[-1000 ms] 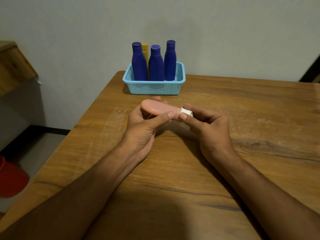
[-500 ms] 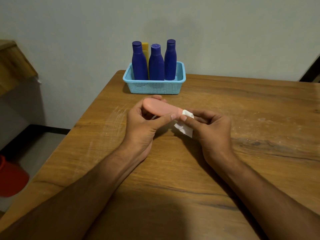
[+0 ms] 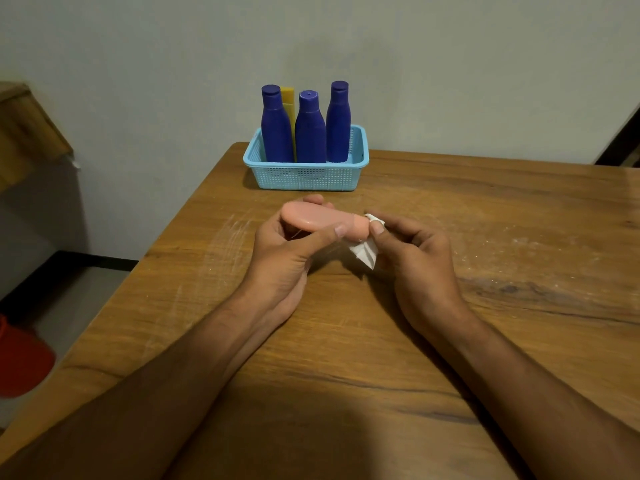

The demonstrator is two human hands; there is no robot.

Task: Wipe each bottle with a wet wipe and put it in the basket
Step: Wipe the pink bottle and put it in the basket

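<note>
My left hand [image 3: 284, 258] grips a pink bottle [image 3: 318, 220] that lies sideways above the table, its cap end pointing right. My right hand [image 3: 412, 258] pinches a white wet wipe [image 3: 365, 252] against that cap end, and a loose corner of the wipe hangs down below the fingers. A light blue basket [image 3: 304, 174] stands at the table's far edge. Three dark blue bottles [image 3: 310, 133] stand upright in it, with a yellow bottle [image 3: 288, 98] partly hidden behind them.
The wooden table [image 3: 450, 341] spreads out to the right and toward me. Its left edge drops to the floor, where a red object [image 3: 20, 362] sits. A wooden piece of furniture [image 3: 24, 133] stands at the far left against the wall.
The wipe has come off the bottle's cap end and unfolded, so a loose corner now hangs below my right fingers. Both hands stay in nearly the same place.
</note>
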